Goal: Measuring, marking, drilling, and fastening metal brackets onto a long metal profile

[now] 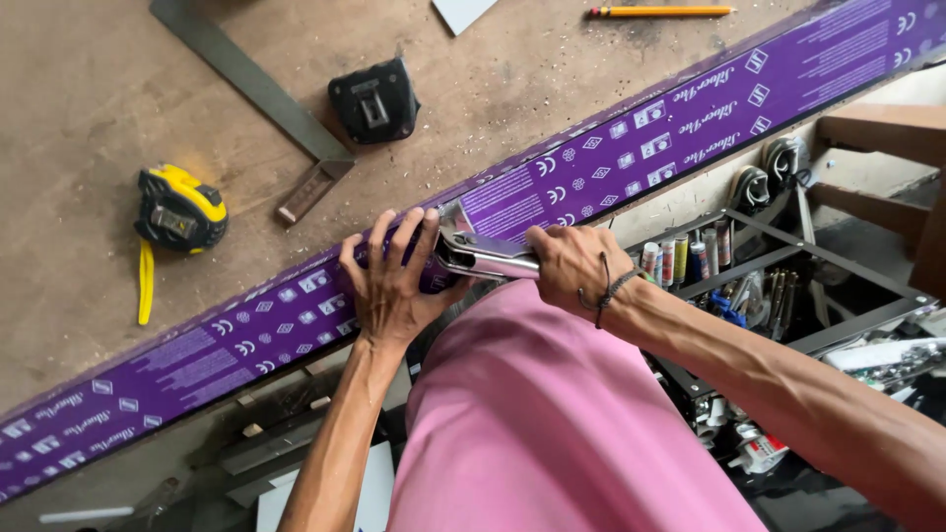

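Head view, from the left: a yellow tape measure (180, 209) and a steel square (258, 94) lie on the workbench (79, 79), well apart from the hands. The left hand (392, 284) presses flat, fingers spread, on the purple-wrapped profile (631, 148) at the bench's near edge. The right hand (567, 266) is clamped round metal snips (478, 253) biting it. The profile looks stiff, light and slick (film-wrapped); its long axis climbs from lower left to upper right.
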